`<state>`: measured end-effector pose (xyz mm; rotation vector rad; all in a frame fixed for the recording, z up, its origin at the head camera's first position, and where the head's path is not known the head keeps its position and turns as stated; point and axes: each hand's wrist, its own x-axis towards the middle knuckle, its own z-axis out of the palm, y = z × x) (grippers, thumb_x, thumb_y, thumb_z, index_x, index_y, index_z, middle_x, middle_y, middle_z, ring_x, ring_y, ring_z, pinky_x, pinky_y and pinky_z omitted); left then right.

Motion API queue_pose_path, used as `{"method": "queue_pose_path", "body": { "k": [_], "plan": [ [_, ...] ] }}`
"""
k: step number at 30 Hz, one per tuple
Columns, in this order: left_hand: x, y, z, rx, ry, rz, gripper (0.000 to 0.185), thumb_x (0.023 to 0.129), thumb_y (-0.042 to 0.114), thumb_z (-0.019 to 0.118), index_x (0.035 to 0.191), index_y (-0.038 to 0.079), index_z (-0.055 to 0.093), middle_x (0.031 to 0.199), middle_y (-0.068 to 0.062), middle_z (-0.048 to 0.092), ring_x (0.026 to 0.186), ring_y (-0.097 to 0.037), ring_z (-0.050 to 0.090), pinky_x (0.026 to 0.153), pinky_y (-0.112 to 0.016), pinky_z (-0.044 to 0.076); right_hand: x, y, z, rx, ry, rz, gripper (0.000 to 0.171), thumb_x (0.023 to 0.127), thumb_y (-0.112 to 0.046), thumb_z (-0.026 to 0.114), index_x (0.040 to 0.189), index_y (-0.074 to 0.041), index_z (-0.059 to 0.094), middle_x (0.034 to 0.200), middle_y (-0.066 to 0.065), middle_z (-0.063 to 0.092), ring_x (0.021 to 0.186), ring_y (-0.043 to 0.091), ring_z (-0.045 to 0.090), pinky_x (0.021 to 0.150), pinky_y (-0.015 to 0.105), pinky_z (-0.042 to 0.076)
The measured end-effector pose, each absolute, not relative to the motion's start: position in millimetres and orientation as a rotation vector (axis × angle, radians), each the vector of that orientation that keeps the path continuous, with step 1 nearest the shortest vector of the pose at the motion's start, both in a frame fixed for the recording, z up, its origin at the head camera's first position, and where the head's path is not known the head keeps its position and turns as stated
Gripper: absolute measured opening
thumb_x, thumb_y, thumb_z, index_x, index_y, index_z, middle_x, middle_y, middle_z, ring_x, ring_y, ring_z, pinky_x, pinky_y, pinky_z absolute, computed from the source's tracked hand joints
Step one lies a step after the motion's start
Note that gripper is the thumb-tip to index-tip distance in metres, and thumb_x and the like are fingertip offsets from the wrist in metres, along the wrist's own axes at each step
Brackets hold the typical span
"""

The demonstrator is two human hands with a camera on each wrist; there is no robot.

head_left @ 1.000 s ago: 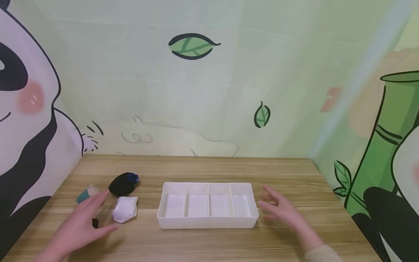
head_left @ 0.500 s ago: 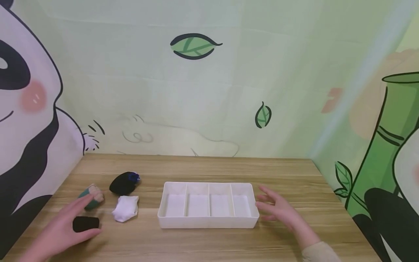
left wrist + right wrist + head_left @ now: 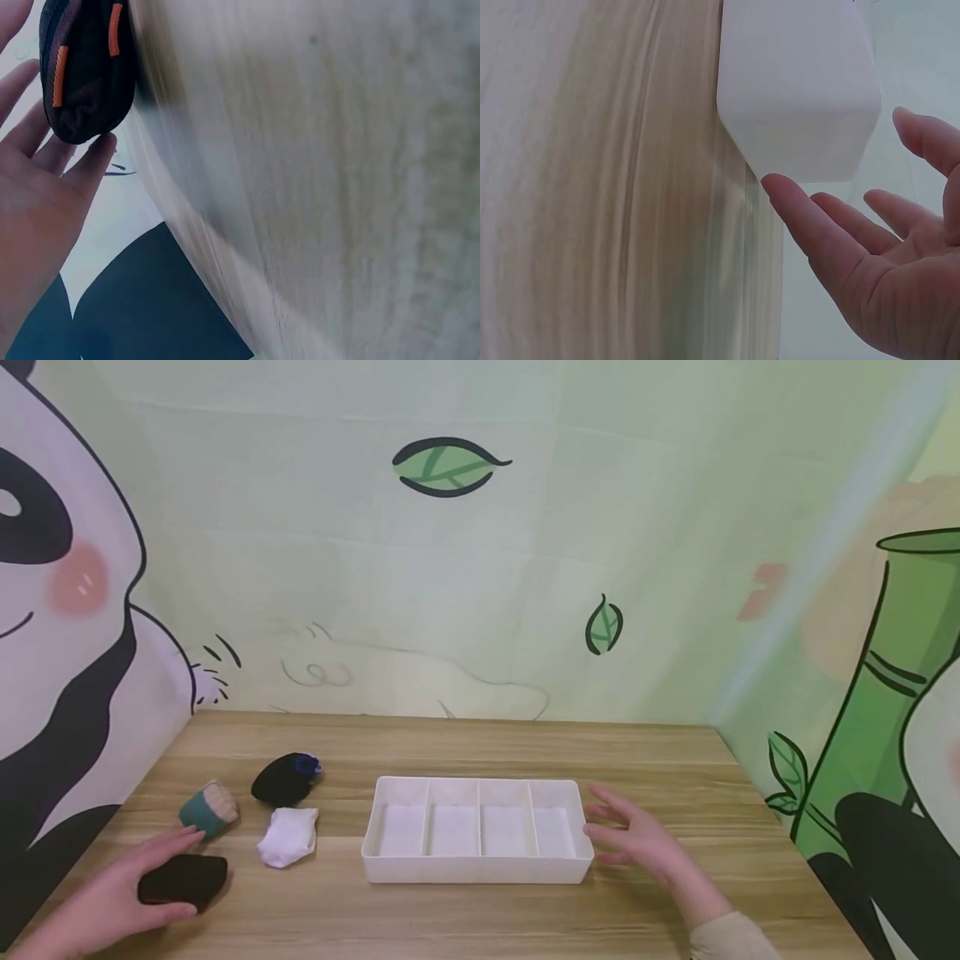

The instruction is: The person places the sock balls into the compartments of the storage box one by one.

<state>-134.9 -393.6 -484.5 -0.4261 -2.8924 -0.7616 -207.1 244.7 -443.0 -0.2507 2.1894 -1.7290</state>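
Note:
My left hand (image 3: 112,893) is at the table's near left, its thumb and fingers spread on either side of a black, folded-looking cloth bundle (image 3: 187,882). In the left wrist view this bundle (image 3: 94,82) shows two orange strips, with a fingertip right at its lower end. On the right, my right hand (image 3: 641,839) has relaxed, parted fingers beside the right end of a white four-part box (image 3: 480,871). The right wrist view puts those fingertips close to the end wall of the box (image 3: 802,142), palm bare.
Just behind the black bundle lies a teal and beige cloth roll (image 3: 201,814). Farther back is a black bundle with a blue patch (image 3: 281,782). A crumpled white cloth (image 3: 288,837) lies between these and the box. A printed backdrop (image 3: 480,568) surrounds the wooden table (image 3: 480,747).
My left hand has moved left and nearer, uncovering the teal roll and black bundle. The black bundle has shifted slightly left. My right hand has edged a little toward the box.

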Motion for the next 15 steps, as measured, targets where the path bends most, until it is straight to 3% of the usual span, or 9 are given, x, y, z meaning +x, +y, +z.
{"method": "queue_pose_path", "body": {
  "k": [1, 3, 4, 6, 8, 10, 15],
  "plan": [
    [-135.4, -394.7, -485.5, -0.437, -2.896, -0.755, 0.087, 0.063, 0.031, 0.093, 0.131, -0.005, 0.055, 0.129, -0.036, 0.052, 0.114, -0.055, 0.049, 0.084, -0.061, 0.044, -207.4, 244.8, -443.6, -0.254, 2.186, -1.731, 0.08, 0.095, -0.014, 0.067, 0.155, 0.002, 0.017, 0.149, 0.04, 0.026, 0.125, 0.052, 0.047, 0.086, 0.055, 0.053],
    [-136.9, -397.7, -488.0, -0.449, -2.892, -0.734, 0.085, 0.062, 0.033, 0.093, 0.13, -0.002, 0.057, 0.129, -0.031, 0.055, 0.115, -0.046, 0.052, 0.087, -0.045, 0.047, -208.3, 245.1, -444.8, -0.262, 2.182, -1.73, 0.08, 0.095, -0.014, 0.067, 0.155, 0.002, 0.017, 0.149, 0.04, 0.025, 0.125, 0.052, 0.047, 0.086, 0.054, 0.053],
    [-137.6, -399.5, -489.1, -0.454, -2.89, -0.752, 0.084, 0.062, 0.033, 0.093, 0.131, -0.001, 0.058, 0.13, -0.03, 0.055, 0.119, -0.037, 0.052, 0.09, -0.042, 0.047, -208.7, 245.1, -445.4, -0.267, 2.179, -1.73, 0.08, 0.095, -0.014, 0.067, 0.155, 0.003, 0.017, 0.149, 0.04, 0.025, 0.125, 0.052, 0.047, 0.086, 0.054, 0.053],
    [-139.1, -403.0, -491.7, -0.458, -2.874, -0.773, 0.081, 0.062, 0.033, 0.093, 0.131, 0.004, 0.06, 0.131, -0.024, 0.057, 0.122, -0.014, 0.05, 0.089, -0.021, 0.041, -209.5, 245.2, -446.6, -0.27, 2.174, -1.732, 0.079, 0.095, -0.014, 0.066, 0.155, 0.002, 0.018, 0.149, 0.04, 0.025, 0.124, 0.051, 0.048, 0.086, 0.053, 0.053],
    [-140.6, -406.0, -493.9, -0.463, -2.85, -0.81, 0.078, 0.063, 0.031, 0.093, 0.131, 0.009, 0.062, 0.133, -0.009, 0.058, 0.118, 0.009, 0.041, 0.082, -0.007, 0.031, -210.2, 245.2, -447.4, -0.276, 2.168, -1.732, 0.078, 0.096, -0.014, 0.066, 0.155, 0.002, 0.018, 0.149, 0.04, 0.025, 0.124, 0.051, 0.049, 0.086, 0.053, 0.053],
    [-141.7, -407.7, -493.9, -0.462, -2.855, -0.85, 0.075, 0.065, 0.03, 0.092, 0.131, 0.011, 0.063, 0.133, -0.002, 0.057, 0.114, 0.021, 0.03, 0.082, -0.005, 0.029, -210.6, 245.2, -448.0, -0.282, 2.16, -1.736, 0.078, 0.095, -0.013, 0.066, 0.155, 0.002, 0.019, 0.149, 0.04, 0.025, 0.123, 0.05, 0.049, 0.085, 0.053, 0.054],
    [-144.6, -409.4, -490.5, -0.467, -2.917, -0.825, 0.07, 0.067, 0.032, 0.09, 0.129, 0.013, 0.065, 0.131, -0.002, 0.058, 0.112, 0.021, 0.033, 0.08, -0.013, 0.039, -212.0, 246.1, -449.8, -0.309, 2.143, -1.742, 0.076, 0.096, -0.012, 0.066, 0.155, 0.002, 0.02, 0.149, 0.041, 0.024, 0.122, 0.048, 0.051, 0.085, 0.052, 0.054]
  ]
}}
